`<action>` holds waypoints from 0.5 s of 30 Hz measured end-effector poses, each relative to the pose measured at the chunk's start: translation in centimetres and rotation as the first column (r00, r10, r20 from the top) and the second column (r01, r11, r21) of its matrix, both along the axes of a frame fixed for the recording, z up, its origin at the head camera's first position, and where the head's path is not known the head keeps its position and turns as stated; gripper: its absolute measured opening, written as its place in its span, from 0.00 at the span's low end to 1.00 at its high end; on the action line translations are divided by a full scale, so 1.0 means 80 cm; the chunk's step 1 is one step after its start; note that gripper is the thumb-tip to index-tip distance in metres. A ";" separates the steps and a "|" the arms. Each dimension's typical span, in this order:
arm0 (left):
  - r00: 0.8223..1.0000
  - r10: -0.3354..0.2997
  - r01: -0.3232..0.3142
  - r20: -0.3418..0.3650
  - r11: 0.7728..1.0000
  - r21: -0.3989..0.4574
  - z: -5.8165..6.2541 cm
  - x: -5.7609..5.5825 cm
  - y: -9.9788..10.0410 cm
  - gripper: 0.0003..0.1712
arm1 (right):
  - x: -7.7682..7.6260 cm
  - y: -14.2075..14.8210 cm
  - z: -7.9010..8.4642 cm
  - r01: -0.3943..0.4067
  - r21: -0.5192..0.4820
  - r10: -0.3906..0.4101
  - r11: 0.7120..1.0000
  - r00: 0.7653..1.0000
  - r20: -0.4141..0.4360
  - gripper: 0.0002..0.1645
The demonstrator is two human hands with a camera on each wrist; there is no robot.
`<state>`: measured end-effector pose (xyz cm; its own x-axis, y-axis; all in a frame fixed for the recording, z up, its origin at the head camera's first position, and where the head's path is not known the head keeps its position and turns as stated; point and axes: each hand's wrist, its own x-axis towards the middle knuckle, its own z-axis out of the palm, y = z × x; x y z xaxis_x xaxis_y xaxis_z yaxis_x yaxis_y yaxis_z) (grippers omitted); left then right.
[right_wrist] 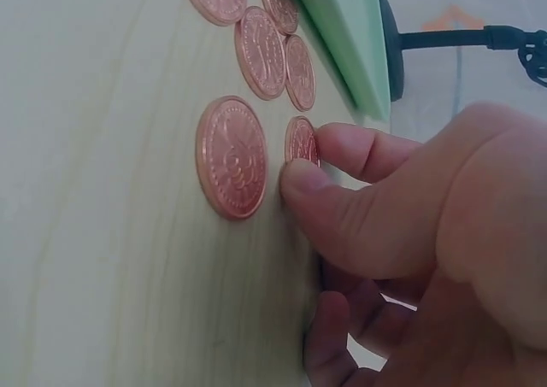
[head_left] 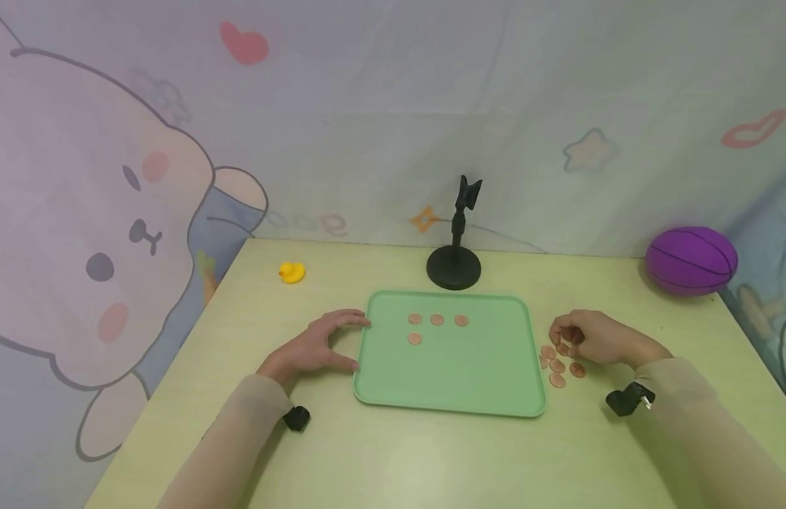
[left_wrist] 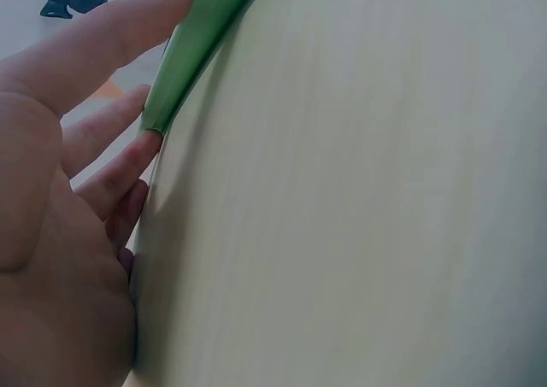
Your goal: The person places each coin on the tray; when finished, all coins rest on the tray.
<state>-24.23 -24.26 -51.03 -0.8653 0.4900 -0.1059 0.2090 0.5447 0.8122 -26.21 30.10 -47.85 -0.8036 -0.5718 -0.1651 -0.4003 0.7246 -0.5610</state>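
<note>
A light green tray (head_left: 450, 382) lies on the table, with several copper coins (head_left: 437, 319) spread over its upper left part. At its left edge, my left hand (head_left: 313, 346) touches the rim with thumb and fingertips, the fingers spread and fairly straight. To the right of the tray, my right hand (head_left: 593, 338) pinches a copper coin (right_wrist: 301, 137) between thumb and forefinger, down at the tabletop. Several more loose coins (right_wrist: 232, 158) lie around it, close to the tray's right edge. The palm side of the right hand is partly hidden in the head view.
Behind the tray stands a black stand (head_left: 454, 267) with a round base. A yellow rubber duck (head_left: 292, 273) sits at the back left, and a purple ball (head_left: 692, 260) at the back right corner. A printed cloth (head_left: 367, 127) hangs behind the table.
</note>
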 end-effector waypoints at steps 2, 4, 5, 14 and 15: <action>1.000 0.002 -0.002 0.002 1.000 0.003 0.001 0.000 0.000 0.44 | 0.000 -0.002 0.000 0.002 0.015 -0.002 1.000 1.000 -0.010 0.22; 1.000 0.002 -0.002 0.001 1.000 0.003 0.003 0.000 0.000 0.44 | -0.001 -0.004 0.000 0.001 0.022 -0.001 1.000 1.000 -0.017 0.23; 1.000 0.003 -0.003 -0.001 1.000 0.003 0.003 0.001 0.000 0.43 | -0.001 -0.005 0.001 -0.004 0.023 0.004 1.000 1.000 -0.023 0.24; 1.000 -0.003 0.003 0.005 1.000 0.005 0.001 0.000 -0.002 0.43 | 0.004 -0.013 0.005 0.011 0.023 -0.011 1.000 1.000 0.000 0.22; 1.000 -0.003 0.003 0.007 1.000 0.007 0.002 0.000 -0.002 0.43 | 0.005 -0.013 0.006 0.016 0.021 -0.016 1.000 1.000 0.005 0.22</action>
